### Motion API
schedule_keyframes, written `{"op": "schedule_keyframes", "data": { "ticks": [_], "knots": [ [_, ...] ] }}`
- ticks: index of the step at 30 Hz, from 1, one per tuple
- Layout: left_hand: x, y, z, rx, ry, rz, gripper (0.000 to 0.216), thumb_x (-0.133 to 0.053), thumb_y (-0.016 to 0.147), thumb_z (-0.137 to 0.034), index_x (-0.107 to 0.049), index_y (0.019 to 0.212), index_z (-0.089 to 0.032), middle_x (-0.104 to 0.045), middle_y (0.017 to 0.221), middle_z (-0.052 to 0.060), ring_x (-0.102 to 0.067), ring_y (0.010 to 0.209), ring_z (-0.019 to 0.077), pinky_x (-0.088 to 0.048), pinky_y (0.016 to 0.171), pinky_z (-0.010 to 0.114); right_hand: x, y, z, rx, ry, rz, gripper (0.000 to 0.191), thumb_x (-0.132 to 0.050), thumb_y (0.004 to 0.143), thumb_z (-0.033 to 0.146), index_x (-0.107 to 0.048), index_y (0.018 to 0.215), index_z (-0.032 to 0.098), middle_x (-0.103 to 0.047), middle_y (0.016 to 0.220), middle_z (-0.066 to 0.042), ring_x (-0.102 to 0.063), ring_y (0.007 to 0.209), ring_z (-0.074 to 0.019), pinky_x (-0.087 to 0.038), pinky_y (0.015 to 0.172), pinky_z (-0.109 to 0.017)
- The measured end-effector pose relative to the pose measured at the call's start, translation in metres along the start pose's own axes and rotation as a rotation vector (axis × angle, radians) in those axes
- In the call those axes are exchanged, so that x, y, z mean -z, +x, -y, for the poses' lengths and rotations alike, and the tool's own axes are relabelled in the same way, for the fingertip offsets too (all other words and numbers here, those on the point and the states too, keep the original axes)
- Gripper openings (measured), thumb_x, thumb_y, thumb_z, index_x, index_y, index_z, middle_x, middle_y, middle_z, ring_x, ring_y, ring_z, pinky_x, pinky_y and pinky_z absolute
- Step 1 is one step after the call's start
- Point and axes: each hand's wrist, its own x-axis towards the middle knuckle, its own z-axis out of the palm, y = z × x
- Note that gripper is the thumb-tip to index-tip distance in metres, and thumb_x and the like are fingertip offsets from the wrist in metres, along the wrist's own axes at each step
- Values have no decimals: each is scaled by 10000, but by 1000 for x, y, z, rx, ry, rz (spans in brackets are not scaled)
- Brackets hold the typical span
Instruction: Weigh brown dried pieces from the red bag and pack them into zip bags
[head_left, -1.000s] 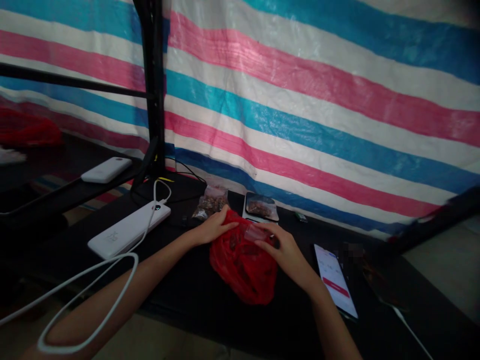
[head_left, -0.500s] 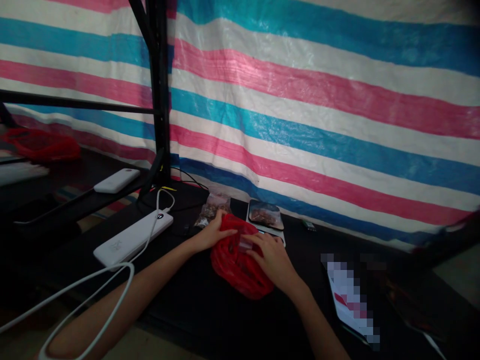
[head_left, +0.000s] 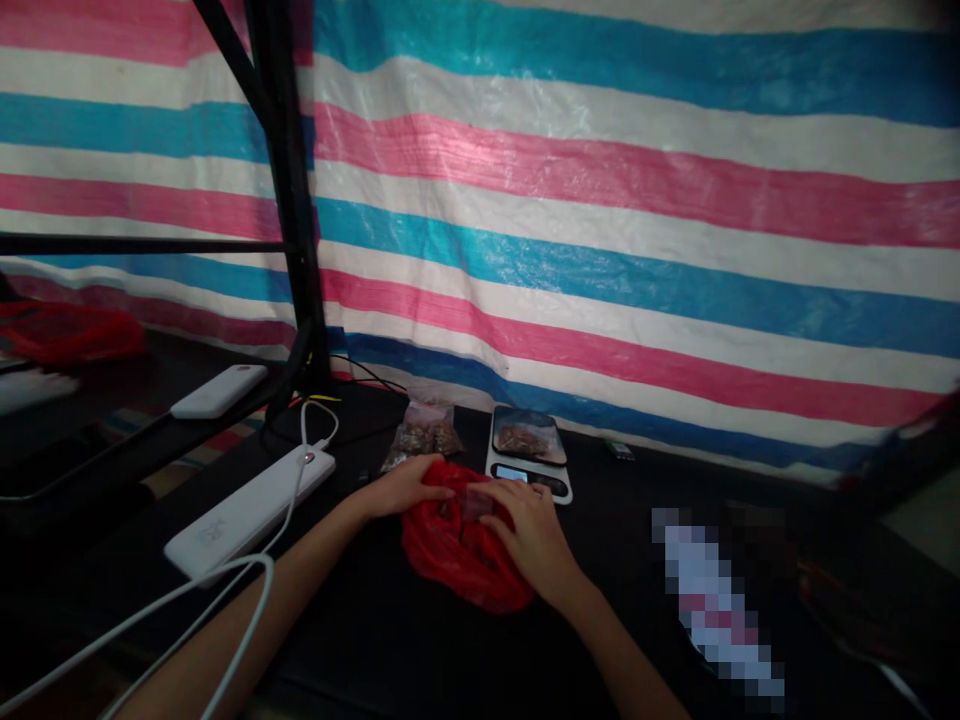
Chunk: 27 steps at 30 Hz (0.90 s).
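A red plastic bag (head_left: 465, 580) sits on the dark table in front of me, its mouth held open. My left hand (head_left: 405, 485) is closed on the bag's left rim, thumb over the opening. Inside the opening, the fingers of my right hand (head_left: 529, 530) pinch a small clear plastic bag (head_left: 478, 503); its contents are too dim to make out. Just behind stands a white kitchen scale (head_left: 513, 474) with a lit display. On its platform lies a clear bag of brownish pieces (head_left: 525, 438). Several similar filled bags (head_left: 431, 430) lie behind my left hand.
A white power bank (head_left: 244, 515) with a looping white cable (head_left: 266, 590) lies to the left. Further left are another white power bank (head_left: 219, 391) and a red bag (head_left: 75, 333). A blurred-out phone (head_left: 716, 605) lies right. A black metal post (head_left: 289, 210) rises before the striped sheet (head_left: 600, 230).
The view has shifted, so the red bag and both hands appear slightly lower and further left. More of the scale's display shows. Both hands keep their places at the red bag.
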Motion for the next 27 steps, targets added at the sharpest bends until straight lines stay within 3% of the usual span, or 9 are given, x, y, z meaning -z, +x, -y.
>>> {"op": "schedule_keyframes", "data": {
  "ticks": [7,15,22,27],
  "knots": [
    [-6,1,-1,-28,-299,25,341,-644,671,-343,-511,904,-133,-586,833,6,-543,768,146,-432,710,256,6,-2,2,-3,3,-22,324,-531,801,238,-533,1107,345,-588,1136,-4,-477,1068,-202,-266,881,-387],
    [-6,-2,-14,-34,-571,74,444,-702,633,-283,-512,1007,-140,-630,904,40,-587,824,162,-443,804,323,-9,0,-8,-97,168,-7,333,-538,769,202,-552,1081,318,-595,1134,4,-491,1080,-202,-302,887,-394],
    [-5,-3,-15,-1,-679,88,515,-738,581,-235,-507,1031,-139,-629,989,66,-597,867,179,-446,830,350,-15,2,-18,-126,341,-40,343,-544,736,174,-571,1060,283,-630,1055,10,-574,932,-177,-383,866,-357],
    [-4,-6,-14,63,-636,91,480,-740,566,-220,-508,980,-145,-633,946,43,-596,854,170,-454,802,326,-3,3,-31,-159,282,-94,339,-548,740,199,-574,1071,267,-611,1113,-12,-543,1027,-203,-367,911,-399]
  ]
}}
